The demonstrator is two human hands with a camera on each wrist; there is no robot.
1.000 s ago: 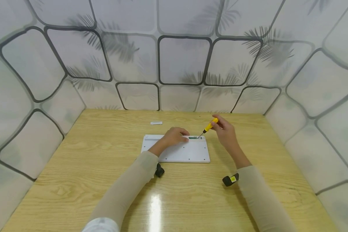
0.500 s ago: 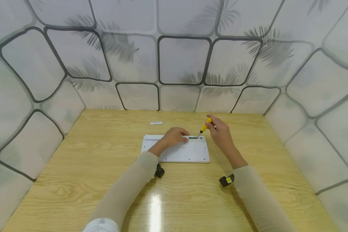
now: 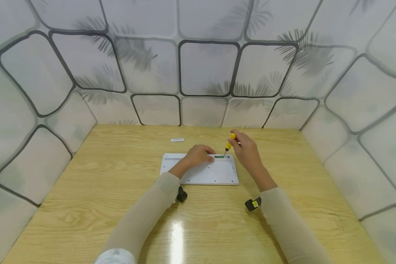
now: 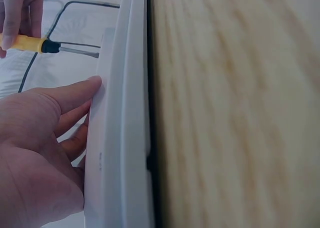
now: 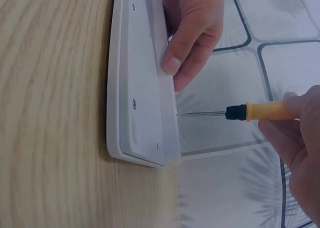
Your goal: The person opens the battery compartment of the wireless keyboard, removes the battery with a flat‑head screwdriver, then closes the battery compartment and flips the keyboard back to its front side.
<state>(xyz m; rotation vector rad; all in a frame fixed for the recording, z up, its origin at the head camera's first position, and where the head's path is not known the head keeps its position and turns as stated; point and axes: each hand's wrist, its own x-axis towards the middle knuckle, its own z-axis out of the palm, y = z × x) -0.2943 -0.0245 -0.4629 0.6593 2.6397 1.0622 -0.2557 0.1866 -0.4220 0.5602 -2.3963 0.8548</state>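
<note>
Small dark print (image 4: 100, 161) was noted along the raised edge of the white panel (image 3: 214, 174), just beside the left grip (image 3: 198, 156); it was too small to read. A yellow tag (image 3: 255, 204) was seen on the black wrist device (image 3: 249, 205) nearer the person than the right grip (image 3: 247, 150); any lettering on it could not be made out. The left grip held the panel by its raised far edge, thumb on the near face and fingers behind. The panel lay flat on the wood-grain surface (image 3: 85, 190), extending to both sides of the left grip and towards the person. The right grip was closed around the handle of a yellow screwdriver (image 3: 229, 145), above and to the right of the panel's far edge. The shaft slanted down from the right grip, its tip at a recess holding a green strip (image 3: 219, 157), just right of the left grip; contact at the tip could not be confirmed. Screws (image 5: 134, 104) dotted the panel face on the person's side of both grips. A small white strip (image 3: 177, 140) lay on the surface beyond and to the left of the left grip.
</note>
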